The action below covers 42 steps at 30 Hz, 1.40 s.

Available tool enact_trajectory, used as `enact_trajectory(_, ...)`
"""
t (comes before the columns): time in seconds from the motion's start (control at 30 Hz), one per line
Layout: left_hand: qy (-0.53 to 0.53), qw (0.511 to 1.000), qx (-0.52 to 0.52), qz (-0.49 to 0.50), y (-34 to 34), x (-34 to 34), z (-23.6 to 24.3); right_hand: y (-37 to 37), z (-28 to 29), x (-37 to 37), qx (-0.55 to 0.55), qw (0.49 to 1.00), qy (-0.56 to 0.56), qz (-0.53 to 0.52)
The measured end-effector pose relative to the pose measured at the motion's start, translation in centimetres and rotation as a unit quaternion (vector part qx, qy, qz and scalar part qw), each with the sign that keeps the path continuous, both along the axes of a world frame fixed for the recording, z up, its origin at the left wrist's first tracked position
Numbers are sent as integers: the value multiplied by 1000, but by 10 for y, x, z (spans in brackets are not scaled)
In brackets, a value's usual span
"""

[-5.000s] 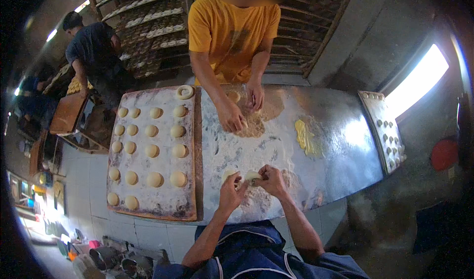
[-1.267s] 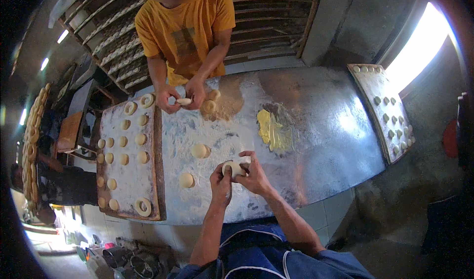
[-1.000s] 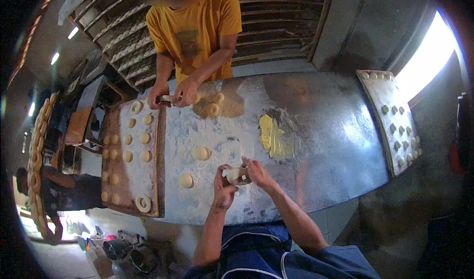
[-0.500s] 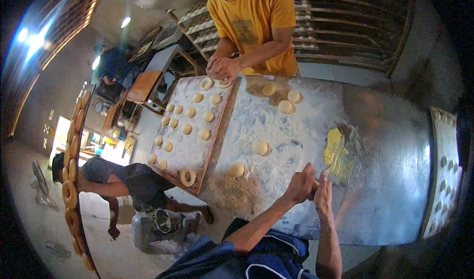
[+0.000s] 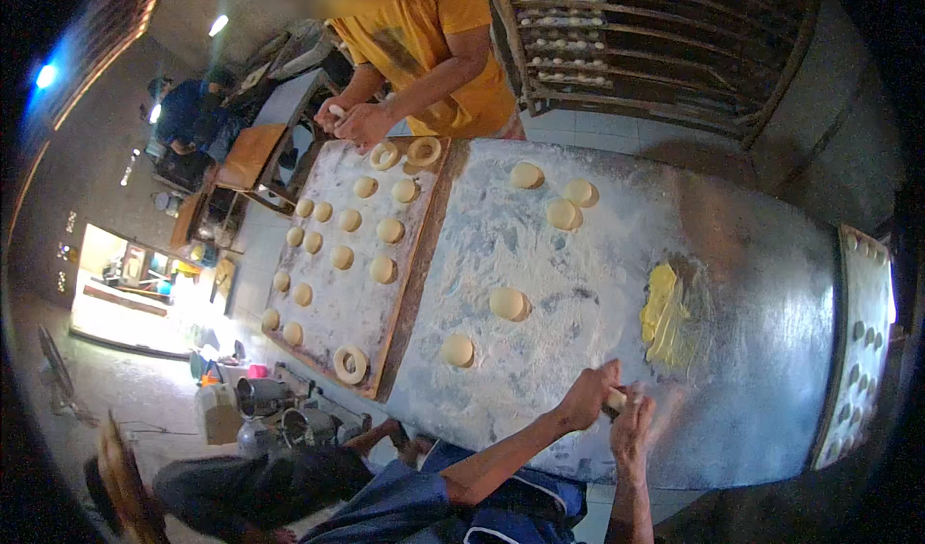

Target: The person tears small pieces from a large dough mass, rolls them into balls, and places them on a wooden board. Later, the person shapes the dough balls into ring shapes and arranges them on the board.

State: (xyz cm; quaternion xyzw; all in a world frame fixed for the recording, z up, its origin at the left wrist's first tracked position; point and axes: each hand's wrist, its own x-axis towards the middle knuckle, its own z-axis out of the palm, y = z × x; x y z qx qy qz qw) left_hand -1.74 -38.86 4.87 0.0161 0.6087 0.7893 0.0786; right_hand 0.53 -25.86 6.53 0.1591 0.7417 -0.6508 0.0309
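My left hand and my right hand are close together over the near side of the metal worktable. Their fingers are curled around a small pale piece of dough, mostly hidden by them. Just beyond lies a smeared patch of yellow fat. To the left, on the floured surface, rest separate round dough balls, among them one near the middle and another closer to me.
A floured board at the left carries several dough balls and a few dough rings. Across the table a person in a yellow shirt holds dough. Another filled tray adjoins the right end. Behind stands a slatted rack.
My hands have shifted slightly down in the picture, still together around the dough. The person opposite has moved left and now holds dough. The long tray of dough at far left has swung down.
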Motion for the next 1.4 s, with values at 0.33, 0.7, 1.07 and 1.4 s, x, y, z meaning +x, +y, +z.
enact_trajectory(0.33, 147, 894, -412, 93, -144, 36, 33, -136, 40, 12, 70, 971, -19, 229)
enact_trajectory(0.7, -69, 866, -298, 396, -395, 134, 33, -384, 83, 20, -38, 871, 84, 482)
enact_trajectory(1.07, 22, 842, -481, 243, -463, 121, 63, -327, 87, 26, 512, 774, 96, 359)
enact_trajectory(1.4, 30, 940, -252, 228, -336, 113, 79, -268, 54, 25, 106, 966, -26, 236)
